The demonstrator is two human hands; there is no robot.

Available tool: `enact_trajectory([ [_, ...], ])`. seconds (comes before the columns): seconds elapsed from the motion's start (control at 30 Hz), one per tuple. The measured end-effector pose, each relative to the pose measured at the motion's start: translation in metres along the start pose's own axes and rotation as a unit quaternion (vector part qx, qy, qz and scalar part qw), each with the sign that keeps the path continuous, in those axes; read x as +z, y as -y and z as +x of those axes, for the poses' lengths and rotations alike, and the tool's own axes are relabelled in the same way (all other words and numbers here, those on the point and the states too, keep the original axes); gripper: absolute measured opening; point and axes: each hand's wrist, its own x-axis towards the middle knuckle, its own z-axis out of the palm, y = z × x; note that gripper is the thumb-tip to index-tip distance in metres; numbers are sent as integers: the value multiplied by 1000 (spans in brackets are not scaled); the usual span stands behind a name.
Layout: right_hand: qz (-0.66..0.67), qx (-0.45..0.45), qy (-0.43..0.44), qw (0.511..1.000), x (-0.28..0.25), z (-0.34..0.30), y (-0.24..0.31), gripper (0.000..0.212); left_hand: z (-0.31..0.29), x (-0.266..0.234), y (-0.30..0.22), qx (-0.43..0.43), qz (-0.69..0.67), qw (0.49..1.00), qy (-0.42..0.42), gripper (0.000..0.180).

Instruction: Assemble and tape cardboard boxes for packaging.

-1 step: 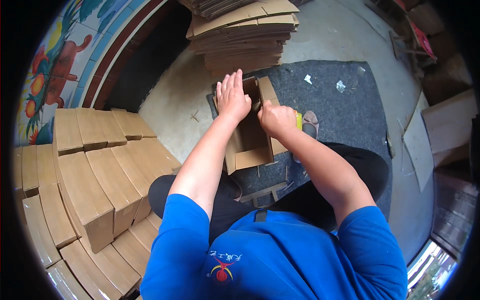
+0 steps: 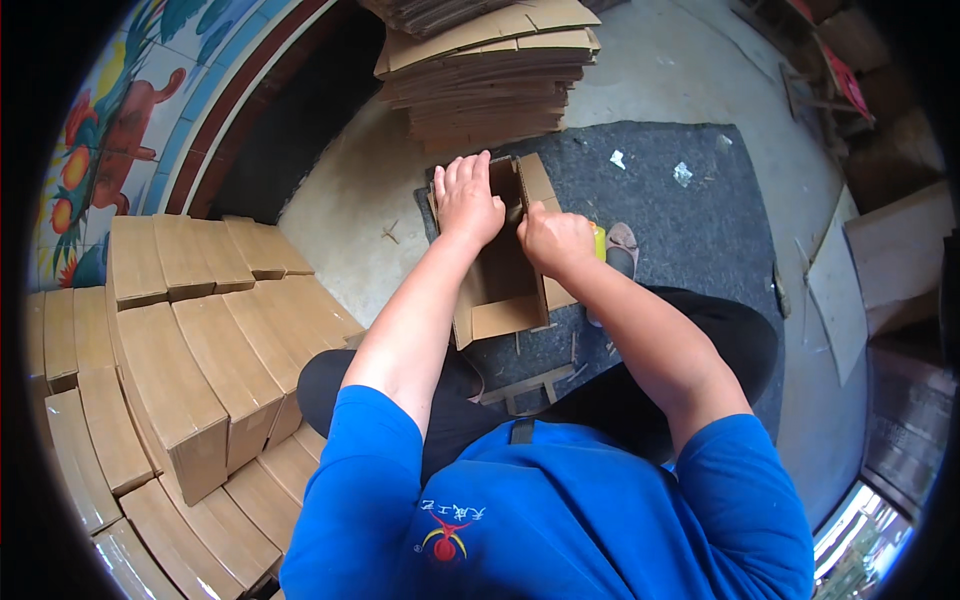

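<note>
An open cardboard box (image 2: 500, 320) stands in front of me, between my knees, its inside partly visible. My left hand (image 2: 468, 205) lies over its left side, fingers stretched forward and nearly flat. At the upper right wall, my right hand (image 2: 557, 240) is closed, its thumb side against the cardboard edge. A flap (image 2: 537, 180) is folded outward beyond that hand. Something yellow-green (image 2: 599, 241) shows just behind the right hand, mostly hidden; whether the hand touches it I cannot tell.
Flat cardboard sheets (image 2: 490, 90) are piled high ahead. Closed cardboard boxes (image 2: 190, 370) are stacked at my left. A dark mat (image 2: 690, 240) with scraps covers the floor, and a shoe (image 2: 622, 238) rests by the yellow-green thing. Boards (image 2: 835, 300) lean at the right.
My left hand has shifted very slightly toward me, its fingertips lower over the box. The right hand keeps its place at the box's edge.
</note>
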Motion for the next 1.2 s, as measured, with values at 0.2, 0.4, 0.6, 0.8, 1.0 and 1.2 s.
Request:
enact_trajectory([
  [0.2, 3, 17, -6, 1000, 3, -3, -6, 28, -69, 38, -38, -128, -2, 957, 260, 73],
  [0.4, -22, 10, 21, 999, -1, 2, -1, 27, -45, 14, -25, -153, -149, 924, 317, 49],
  [0.6, -30, 14, 25, 999, -6, -1, 4, 44, -107, -28, 5, -189, -250, 944, -101, 59],
  [0.8, -110, -53, 68, 990, 0, 9, 27, 51, -116, 4, -7, -182, -319, 925, 100, 90],
  [1.0, -177, -103, 165, 965, -9, 17, 33, 76, -127, -5, 4, -119, -221, 952, 173, 115],
  [1.2, -201, -99, 268, 937, -6, 20, 32, 84, -124, -6, -11, -155, -124, 958, 207, 97],
])
